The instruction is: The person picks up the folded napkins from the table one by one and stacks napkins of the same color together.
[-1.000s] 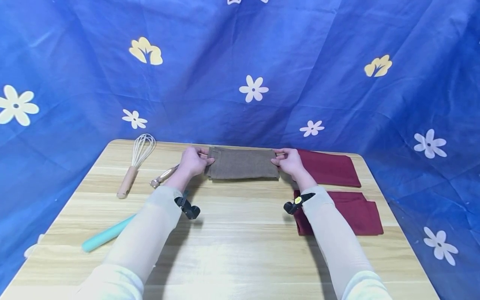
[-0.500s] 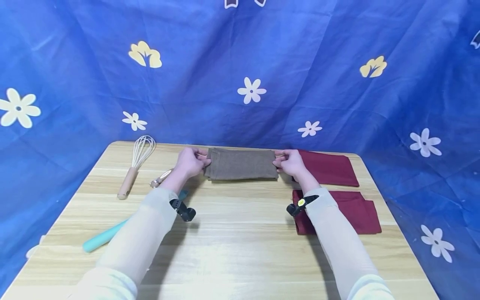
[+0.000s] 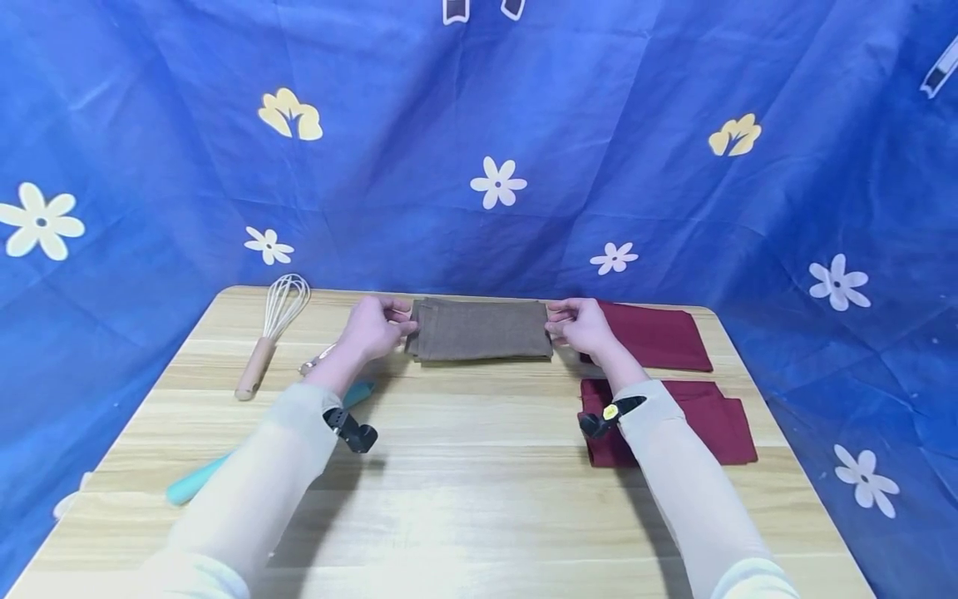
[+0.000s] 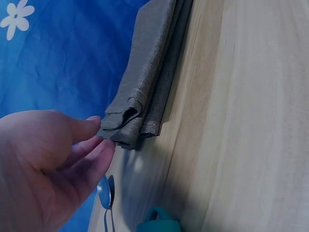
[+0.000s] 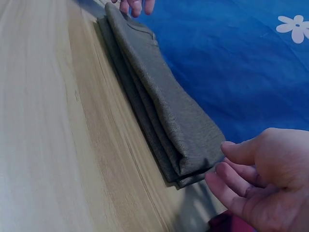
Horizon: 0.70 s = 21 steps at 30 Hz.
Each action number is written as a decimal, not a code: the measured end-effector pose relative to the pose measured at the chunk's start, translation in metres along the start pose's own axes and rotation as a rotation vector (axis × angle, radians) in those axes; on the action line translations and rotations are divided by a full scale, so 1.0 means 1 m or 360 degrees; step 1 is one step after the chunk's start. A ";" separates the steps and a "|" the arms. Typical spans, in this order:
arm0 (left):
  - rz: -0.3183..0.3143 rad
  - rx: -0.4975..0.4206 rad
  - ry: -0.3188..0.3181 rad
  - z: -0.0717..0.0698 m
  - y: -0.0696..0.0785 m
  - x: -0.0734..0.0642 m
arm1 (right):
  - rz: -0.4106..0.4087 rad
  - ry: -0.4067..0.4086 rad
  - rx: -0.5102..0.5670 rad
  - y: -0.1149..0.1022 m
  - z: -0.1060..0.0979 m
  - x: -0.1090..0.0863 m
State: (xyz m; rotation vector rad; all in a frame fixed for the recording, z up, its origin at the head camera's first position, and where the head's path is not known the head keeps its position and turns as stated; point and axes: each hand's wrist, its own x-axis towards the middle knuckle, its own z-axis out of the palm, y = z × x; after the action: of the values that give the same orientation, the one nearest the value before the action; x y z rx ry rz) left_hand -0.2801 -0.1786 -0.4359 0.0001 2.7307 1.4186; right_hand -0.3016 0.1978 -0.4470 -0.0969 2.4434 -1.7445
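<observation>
A folded grey-brown cloth (image 3: 486, 330) lies in several layers at the back of the table. At its left end is my left hand (image 3: 372, 326), thumb and fingertips right at the cloth's edge. My right hand (image 3: 584, 326) is at the opposite end in the same way. In the left wrist view, the thumb (image 4: 89, 126) meets the cloth's corner and the fingers are loosely bent beside it. The right wrist view shows relaxed fingers (image 5: 224, 186) along the short edge of the cloth (image 5: 164, 106), not curled round it.
Two folded dark red cloths, a back one (image 3: 659, 337) and a front one (image 3: 718, 424), lie on the right. A whisk (image 3: 265, 341) is at the left. My left arm partly covers a long teal utensil (image 3: 198, 481) and a shiny utensil (image 3: 308, 364). Behind the table (image 3: 464, 466) hangs a blue curtain (image 3: 419, 150).
Both hands have shifted slightly outward, the thumbs sliding from the top of the grey-brown cloth to its ends. The cloth stays in place; the head view has tilted a little.
</observation>
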 end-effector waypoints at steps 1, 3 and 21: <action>0.0006 -0.0004 -0.0002 -0.001 0.001 -0.002 | -0.0011 -0.0008 0.0003 -0.001 0.000 -0.001; 0.0019 -0.0010 -0.0009 -0.002 0.003 -0.005 | -0.0035 -0.0023 -0.0002 -0.003 0.000 -0.004; 0.0205 -0.0066 -0.0117 0.000 0.036 -0.042 | -0.0242 -0.0139 -0.0108 -0.020 -0.018 -0.041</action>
State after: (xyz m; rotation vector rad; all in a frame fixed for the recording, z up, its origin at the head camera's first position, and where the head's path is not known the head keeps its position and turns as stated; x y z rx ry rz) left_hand -0.2392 -0.1592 -0.4039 0.2252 2.6846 1.4749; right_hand -0.2641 0.2132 -0.4194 -0.3672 2.4903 -1.6756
